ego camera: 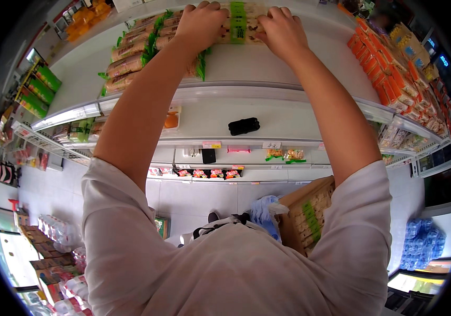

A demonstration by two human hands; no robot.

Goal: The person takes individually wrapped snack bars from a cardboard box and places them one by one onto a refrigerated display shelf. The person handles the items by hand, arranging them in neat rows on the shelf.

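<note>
On the top shelf of a white store rack, a clear pack of nutty pastry with a green paper band lies between my two hands. My left hand grips its left end, and my right hand grips its right end. Just left of it are rows of long snack packs in green-ended wrappers; my left forearm hides part of them. Below my right arm, an open cardboard box on the floor holds more green-banded packs.
Orange-and-white packs are stacked at the shelf's right end, green cans at its left. A black object lies one shelf down. Lower shelves hold small snack packs. Blue bottle packs and cartons stand on the floor.
</note>
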